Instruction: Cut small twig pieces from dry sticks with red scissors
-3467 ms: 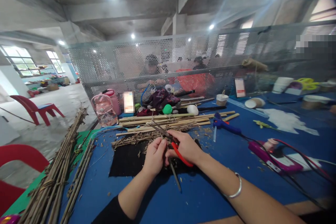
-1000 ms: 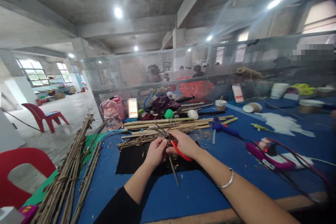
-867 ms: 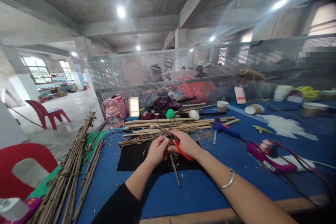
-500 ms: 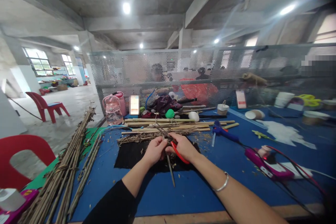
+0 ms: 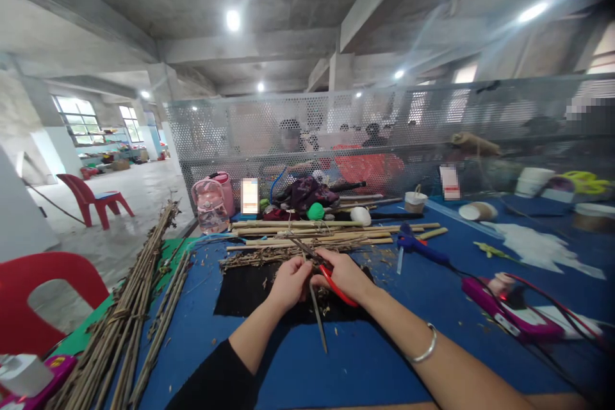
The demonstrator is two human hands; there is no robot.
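My left hand (image 5: 291, 282) is closed around a thin stick (image 5: 318, 319), whose lower end slants down toward me over the blue tabletop. Right beside it, my right hand (image 5: 342, 277) grips scissors with red handles (image 5: 340, 288); the dark blades point up and to the left, near the stick's upper part. Both hands are over a black cloth (image 5: 237, 291) strewn with bits of dry plant. Just beyond the cloth lies a bundle of dry twigs (image 5: 245, 259). Whether the blades touch the stick is hard to make out.
Long dry stalks (image 5: 122, 307) lie bundled at the left. Pale sticks (image 5: 269, 229) lie across the back. At the right are a blue glue gun (image 5: 418, 246) and a purple power strip (image 5: 509, 314) with cables. A perforated metal screen (image 5: 250, 131) stands behind the table.
The view has shifted slightly, so most things sit a little lower and further right. My right hand with the scissors has drawn slightly away from my left hand, which keeps the stick.
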